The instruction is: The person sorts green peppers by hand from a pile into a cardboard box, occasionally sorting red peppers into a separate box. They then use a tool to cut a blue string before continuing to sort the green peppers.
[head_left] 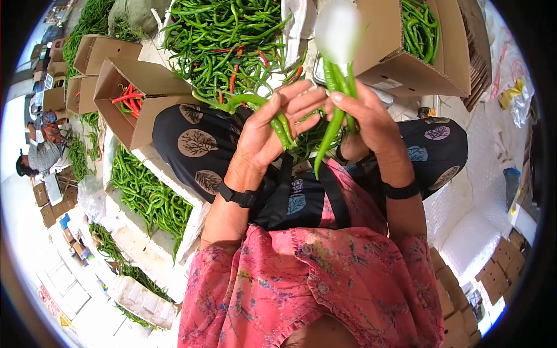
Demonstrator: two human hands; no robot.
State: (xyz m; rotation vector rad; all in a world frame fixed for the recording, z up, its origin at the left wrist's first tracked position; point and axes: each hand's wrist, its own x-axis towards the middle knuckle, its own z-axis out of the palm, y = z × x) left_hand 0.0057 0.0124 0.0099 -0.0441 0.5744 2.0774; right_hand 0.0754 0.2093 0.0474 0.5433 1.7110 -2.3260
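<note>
My left hand [278,119] is turned palm up with fingers half curled, cradling a few green chili peppers [282,132]. Beside it, my right hand [364,110] grips several long green chilies [329,136] between thumb and fingers, their tips hanging downward. A round white blur [338,32] covers the area just above the right hand's chilies. Beyond both hands spreads a large heap of green chilies [220,35] with some red ones mixed in. More green chilies [310,139] lie low between my knees, partly hidden behind my hands.
At upper right stands a cardboard box [377,55] of green chilies. Left of my knee, another carton [125,72] holds red chilies [130,101]. Green chilies [145,191] fill a white container nearby. Bubble wrap [458,232] covers the right-hand floor. Another person [43,153] is at far left.
</note>
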